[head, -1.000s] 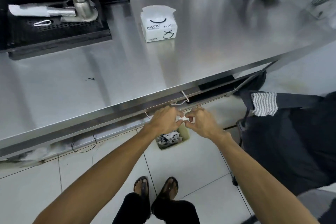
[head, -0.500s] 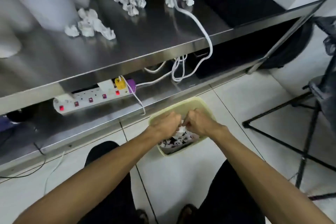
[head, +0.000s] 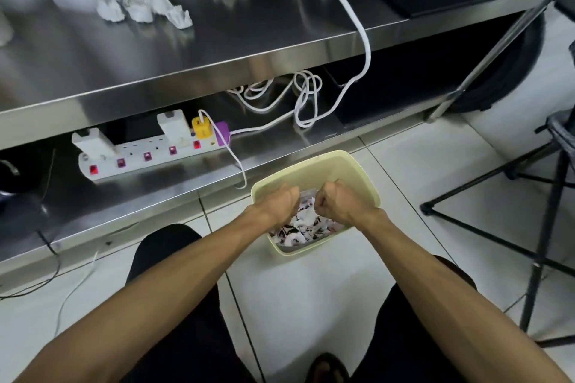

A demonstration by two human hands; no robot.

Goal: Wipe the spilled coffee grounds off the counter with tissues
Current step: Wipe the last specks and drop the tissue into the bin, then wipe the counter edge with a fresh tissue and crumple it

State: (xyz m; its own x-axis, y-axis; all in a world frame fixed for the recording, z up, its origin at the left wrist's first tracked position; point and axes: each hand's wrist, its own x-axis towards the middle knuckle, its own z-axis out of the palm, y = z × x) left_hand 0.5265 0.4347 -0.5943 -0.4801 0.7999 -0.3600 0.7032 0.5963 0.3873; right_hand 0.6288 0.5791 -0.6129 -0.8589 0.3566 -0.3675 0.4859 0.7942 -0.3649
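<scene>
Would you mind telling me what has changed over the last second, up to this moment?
The person crouched: the pale green plastic bin now fills more of the view. The left hand and right hand dropped from near the counter edge to the bin's rim and drew slightly apart, fists closed. The small white tissue scrap they pinched is no longer visible. The hands stayed over the bin.

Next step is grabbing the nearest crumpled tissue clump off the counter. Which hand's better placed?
Probably left. The nearest crumpled tissue clump lies up and left of the bin, on the left hand's side; the right hand would cross over. Both are fisted.
</scene>
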